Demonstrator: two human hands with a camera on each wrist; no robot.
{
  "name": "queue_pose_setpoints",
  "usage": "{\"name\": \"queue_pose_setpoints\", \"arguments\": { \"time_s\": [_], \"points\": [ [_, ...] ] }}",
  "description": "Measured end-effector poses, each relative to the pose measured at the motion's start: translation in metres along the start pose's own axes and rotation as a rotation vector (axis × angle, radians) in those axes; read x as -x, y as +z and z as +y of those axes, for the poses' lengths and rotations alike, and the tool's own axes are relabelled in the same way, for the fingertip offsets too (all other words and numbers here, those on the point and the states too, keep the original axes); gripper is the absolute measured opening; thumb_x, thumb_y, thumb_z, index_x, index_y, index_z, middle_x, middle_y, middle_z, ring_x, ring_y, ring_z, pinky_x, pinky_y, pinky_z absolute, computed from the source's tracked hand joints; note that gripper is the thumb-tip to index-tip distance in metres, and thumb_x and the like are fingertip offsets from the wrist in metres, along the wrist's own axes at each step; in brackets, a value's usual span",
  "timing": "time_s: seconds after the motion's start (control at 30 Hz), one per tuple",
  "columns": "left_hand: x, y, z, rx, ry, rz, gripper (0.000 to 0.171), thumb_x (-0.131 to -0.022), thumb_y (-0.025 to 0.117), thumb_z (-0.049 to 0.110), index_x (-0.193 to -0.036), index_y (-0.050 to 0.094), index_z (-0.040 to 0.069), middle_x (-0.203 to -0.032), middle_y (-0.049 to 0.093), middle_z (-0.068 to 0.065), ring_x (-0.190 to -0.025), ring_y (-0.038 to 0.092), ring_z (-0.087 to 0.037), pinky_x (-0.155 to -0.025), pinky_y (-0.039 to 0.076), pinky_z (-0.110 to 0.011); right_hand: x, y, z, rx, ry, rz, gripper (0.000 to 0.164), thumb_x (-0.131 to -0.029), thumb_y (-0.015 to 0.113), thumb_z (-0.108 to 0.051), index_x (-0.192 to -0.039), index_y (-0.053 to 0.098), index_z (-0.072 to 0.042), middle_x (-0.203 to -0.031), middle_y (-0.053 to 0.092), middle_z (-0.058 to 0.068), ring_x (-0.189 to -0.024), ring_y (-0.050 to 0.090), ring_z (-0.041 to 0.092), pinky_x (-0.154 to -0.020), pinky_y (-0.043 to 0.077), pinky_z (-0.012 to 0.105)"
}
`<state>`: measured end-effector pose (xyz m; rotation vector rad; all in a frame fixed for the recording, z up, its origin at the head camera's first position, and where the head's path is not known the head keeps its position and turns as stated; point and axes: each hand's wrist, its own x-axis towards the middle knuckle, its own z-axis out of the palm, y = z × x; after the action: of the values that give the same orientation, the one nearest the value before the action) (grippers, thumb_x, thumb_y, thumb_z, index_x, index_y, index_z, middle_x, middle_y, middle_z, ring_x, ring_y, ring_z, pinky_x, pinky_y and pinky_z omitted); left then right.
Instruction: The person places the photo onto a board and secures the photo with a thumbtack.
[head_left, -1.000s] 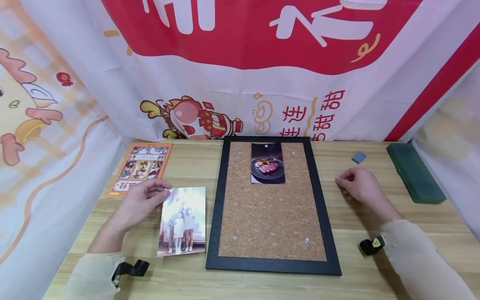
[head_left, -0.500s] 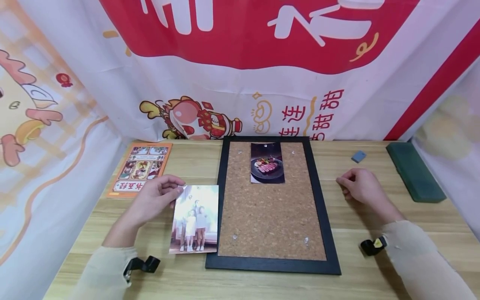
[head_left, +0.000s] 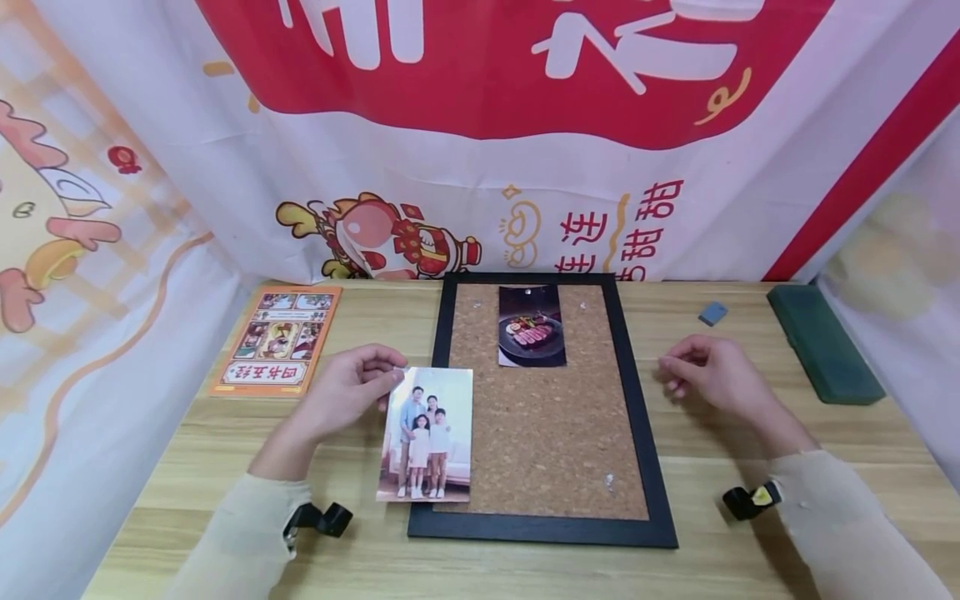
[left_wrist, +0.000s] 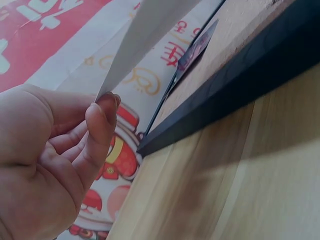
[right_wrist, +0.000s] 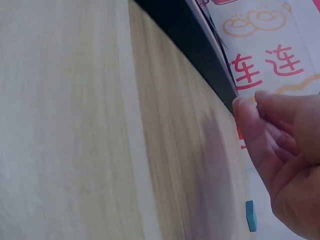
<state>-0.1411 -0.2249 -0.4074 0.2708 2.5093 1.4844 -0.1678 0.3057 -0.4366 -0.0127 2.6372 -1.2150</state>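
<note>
My left hand pinches the upper left corner of a family photo between thumb and fingers. The photo overlaps the left edge of a black-framed cork board; in the left wrist view the photo is edge-on and raised off the board. A steak picture is pinned near the board's top. My right hand hovers right of the board, thumb and index fingertips together. A tiny dark object shows between them, too small to identify.
Small clear pins sit near the board's corners; the lower left one is hidden by the photo. An orange booklet lies at the left, a blue eraser-like block and a green case at the right. Printed cloth hangs behind.
My left hand has carried the family photo rightward, from beside the board to over its left edge, uncovering more of the booklet. The right hand has stayed nearly in place.
</note>
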Motion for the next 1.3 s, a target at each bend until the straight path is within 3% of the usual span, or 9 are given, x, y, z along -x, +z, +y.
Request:
{"name": "queue_pose_setpoints", "arguments": {
  "time_s": [0.3,0.6,1.0,1.3],
  "points": [
    [-0.015,0.019,0.006,0.039,0.020,-0.031,0.019,-0.105,0.064,0.002,-0.123,0.066,-0.003,-0.105,0.073,-0.018,-0.075,0.067,-0.016,-0.066,0.061,-0.031,0.005,0.006,-0.009,-0.086,-0.041,-0.001,0.029,-0.105,0.072,-0.028,-0.119,0.071,-0.002,-0.096,0.075,0.016,-0.074,0.069,0.020,-0.066,0.063,0.032],
    [-0.022,0.031,0.012,0.044,0.036,-0.054,0.017,-0.105,0.065,0.003,-0.121,0.068,0.000,-0.102,0.074,-0.016,-0.072,0.066,-0.018,-0.066,0.061,-0.036,0.006,0.011,-0.017,-0.133,0.024,-0.006,0.032,-0.107,0.070,-0.031,-0.119,0.072,-0.001,-0.093,0.073,0.014,-0.072,0.068,0.020,-0.064,0.062,0.032],
    [-0.032,0.051,0.019,0.051,0.024,-0.128,0.018,-0.107,0.064,0.006,-0.123,0.070,0.000,-0.099,0.072,-0.015,-0.069,0.064,-0.020,-0.062,0.057,-0.034,0.005,0.028,-0.027,-0.161,-0.061,-0.026,0.033,-0.103,0.075,-0.032,-0.107,0.074,0.002,-0.075,0.068,0.008,-0.058,0.062,0.015,-0.052,0.055,0.030],
    [-0.044,0.064,0.026,0.090,0.007,-0.173,0.018,-0.107,0.063,0.005,-0.123,0.070,0.000,-0.098,0.072,-0.012,-0.070,0.064,-0.018,-0.064,0.059,-0.032,0.011,0.037,-0.047,-0.175,-0.073,-0.017,0.029,-0.107,0.069,-0.025,-0.115,0.074,0.002,-0.085,0.072,0.011,-0.063,0.066,0.017,-0.058,0.059,0.030]
  ]
}}
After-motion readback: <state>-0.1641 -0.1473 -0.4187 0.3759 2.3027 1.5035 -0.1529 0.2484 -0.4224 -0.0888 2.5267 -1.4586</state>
